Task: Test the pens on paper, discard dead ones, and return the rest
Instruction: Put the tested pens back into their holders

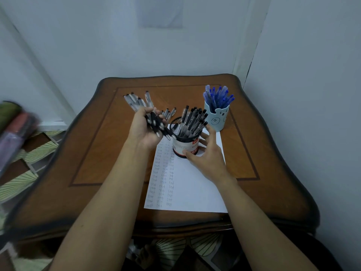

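Note:
My left hand point(143, 128) grips a bunch of black pens point(136, 101), their tips pointing down toward the black mesh pen holder point(185, 144). That holder stands on the white paper point(187, 188) and is full of black pens point(193, 119). My right hand point(207, 155) is around the holder's right side, thumb on its front and fingers spread behind it. The paper's left part is covered with columns of handwritten test words. Several more black pens point(169, 112) lie on the table behind my left hand.
A light blue bear cup point(216, 118) with blue pens point(217, 96) stands at the back right of the brown wooden table point(109, 153). Walls close in behind and to the right. Blurred rolled items point(13, 126) sit off the table at the left.

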### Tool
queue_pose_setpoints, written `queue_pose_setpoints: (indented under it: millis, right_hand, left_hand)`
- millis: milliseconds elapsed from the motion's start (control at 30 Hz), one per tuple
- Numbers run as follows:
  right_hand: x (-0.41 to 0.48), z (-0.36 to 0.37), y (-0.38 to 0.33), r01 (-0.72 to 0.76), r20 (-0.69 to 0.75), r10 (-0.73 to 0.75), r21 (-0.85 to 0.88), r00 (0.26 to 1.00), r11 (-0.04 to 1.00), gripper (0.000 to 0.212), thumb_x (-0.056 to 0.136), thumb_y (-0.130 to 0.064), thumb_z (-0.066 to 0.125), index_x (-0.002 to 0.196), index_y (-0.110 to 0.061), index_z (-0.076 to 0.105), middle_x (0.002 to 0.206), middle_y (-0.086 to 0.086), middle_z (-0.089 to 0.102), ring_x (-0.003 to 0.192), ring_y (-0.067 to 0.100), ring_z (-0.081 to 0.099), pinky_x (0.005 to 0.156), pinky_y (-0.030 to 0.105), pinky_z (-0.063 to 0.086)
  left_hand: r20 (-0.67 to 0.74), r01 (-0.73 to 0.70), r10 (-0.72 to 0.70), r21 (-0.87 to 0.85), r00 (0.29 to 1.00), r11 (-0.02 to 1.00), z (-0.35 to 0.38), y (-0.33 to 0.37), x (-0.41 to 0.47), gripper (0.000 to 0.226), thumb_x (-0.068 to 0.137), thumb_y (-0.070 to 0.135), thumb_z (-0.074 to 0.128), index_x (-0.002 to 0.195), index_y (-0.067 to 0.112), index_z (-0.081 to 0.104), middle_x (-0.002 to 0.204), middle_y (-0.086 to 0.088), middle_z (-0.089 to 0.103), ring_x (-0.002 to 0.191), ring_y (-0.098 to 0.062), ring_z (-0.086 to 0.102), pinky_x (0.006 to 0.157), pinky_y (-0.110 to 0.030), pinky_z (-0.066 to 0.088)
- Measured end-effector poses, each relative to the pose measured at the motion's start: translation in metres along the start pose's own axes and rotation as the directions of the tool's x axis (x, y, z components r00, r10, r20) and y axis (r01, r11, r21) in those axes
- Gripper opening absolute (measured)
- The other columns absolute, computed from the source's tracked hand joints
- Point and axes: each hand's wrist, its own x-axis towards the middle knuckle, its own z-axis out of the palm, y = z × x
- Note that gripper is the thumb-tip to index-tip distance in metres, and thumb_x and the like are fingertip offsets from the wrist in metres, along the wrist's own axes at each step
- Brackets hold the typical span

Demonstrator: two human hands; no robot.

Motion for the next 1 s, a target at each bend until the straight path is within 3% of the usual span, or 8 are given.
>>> queue_pose_setpoints:
  millis: [133, 233, 433, 567, 667, 733, 833, 1000]
  right_hand:
    - [0.0, 0.0, -0.001, -0.004, 0.001, 0.004, 0.007, 1.0, 1.0, 0.095, 0.079, -0.017, 0.085, 0.147, -0.04, 0.022, 0.15, 0.0, 0.048, 0.132, 0.016, 0.053, 0.104, 0.037, 0.051]
    - [0.0, 0.0, 0.0, -0.003, -0.003, 0.003, 0.007, 1.0, 1.0, 0.095, 0.079, -0.018, 0.085, 0.144, -0.045, 0.022, 0.15, 0.0, 0.048, 0.132, 0.017, 0.053, 0.104, 0.043, 0.051]
    - [0.0, 0.0, 0.003, 0.007, -0.006, -0.007, -0.002, 1.0, 1.0, 0.096, 0.078, -0.018, 0.085, 0.146, -0.043, 0.021, 0.149, 0.0, 0.049, 0.13, 0.014, 0.054, 0.104, 0.037, 0.051]
    - [0.001, 0.0, 0.004, 0.008, -0.006, -0.008, -0.011, 1.0, 1.0, 0.097, 0.078, -0.018, 0.085, 0.147, -0.041, 0.021, 0.149, 0.0, 0.048, 0.131, 0.014, 0.053, 0.104, 0.033, 0.051]
    - [0.002, 0.0, 0.004, 0.002, -0.002, -0.002, -0.007, 1.0, 1.0, 0.096, 0.078, -0.019, 0.085, 0.147, -0.039, 0.021, 0.148, -0.001, 0.049, 0.13, 0.013, 0.053, 0.103, 0.03, 0.051]
    - [0.002, 0.0, 0.004, -0.002, 0.0, 0.002, 0.002, 1.0, 1.0, 0.096, 0.078, -0.019, 0.085, 0.147, -0.039, 0.021, 0.148, -0.001, 0.049, 0.13, 0.013, 0.054, 0.103, 0.033, 0.051]
    - [0.001, 0.001, 0.004, 0.004, -0.009, -0.004, -0.003, 1.0, 1.0, 0.095, 0.078, -0.017, 0.085, 0.145, -0.043, 0.023, 0.148, 0.0, 0.049, 0.13, 0.013, 0.054, 0.103, 0.033, 0.051]
    - [0.0, 0.0, 0.002, 0.017, -0.015, -0.018, -0.009, 1.0, 1.0, 0.095, 0.078, -0.015, 0.084, 0.144, -0.045, 0.023, 0.148, 0.001, 0.049, 0.131, 0.013, 0.052, 0.103, 0.03, 0.051]
  left_hand:
    - [-0.128, -0.094, 0.086, -0.058, 0.988, 0.994, 0.018, -0.004, 0.002, 0.014, 0.096, 0.016, 0.059, 0.081, 0.015, 0.059, 0.069, 0.003, 0.06, 0.059, -0.01, 0.055, 0.061, -0.021, 0.046]
    - [-0.2, -0.15, 0.135, -0.062, 0.971, 0.987, 0.025, -0.009, 0.003, 0.006, 0.096, 0.016, 0.062, 0.092, 0.012, 0.061, 0.072, 0.001, 0.063, 0.06, -0.013, 0.06, 0.063, -0.025, 0.052]
    - [-0.247, -0.239, 0.266, 0.135, 0.932, 0.962, 0.036, -0.029, -0.007, 0.017, 0.101, 0.016, 0.06, 0.086, 0.008, 0.056, 0.071, -0.001, 0.067, 0.078, -0.019, 0.067, 0.09, -0.039, 0.057]
    - [-0.269, -0.255, 0.304, 0.203, 0.914, 0.945, 0.039, -0.03, -0.009, 0.023, 0.103, 0.019, 0.057, 0.082, 0.011, 0.051, 0.052, 0.005, 0.065, 0.072, -0.018, 0.068, 0.083, -0.038, 0.059]
    - [-0.323, -0.238, 0.289, 0.189, 0.901, 0.953, 0.045, -0.028, -0.007, 0.027, 0.103, 0.022, 0.056, 0.081, 0.008, 0.052, 0.052, 0.001, 0.065, 0.06, -0.014, 0.068, 0.068, -0.032, 0.06]
    - [-0.343, -0.23, 0.283, 0.186, 0.896, 0.955, 0.045, -0.031, -0.004, 0.026, 0.102, 0.026, 0.059, 0.086, 0.006, 0.053, 0.063, -0.006, 0.068, 0.056, -0.014, 0.069, 0.072, -0.036, 0.062]
    - [-0.347, -0.222, 0.276, 0.187, 0.896, 0.957, 0.041, -0.037, 0.0, 0.03, 0.1, 0.034, 0.062, 0.105, 0.004, 0.055, 0.072, -0.008, 0.071, 0.068, -0.02, 0.07, 0.083, -0.047, 0.061]
    - [-0.335, -0.253, 0.298, 0.174, 0.894, 0.952, 0.04, -0.04, 0.002, 0.031, 0.1, 0.029, 0.063, 0.115, 0.004, 0.05, 0.07, -0.006, 0.072, 0.065, -0.018, 0.07, 0.077, -0.045, 0.062]
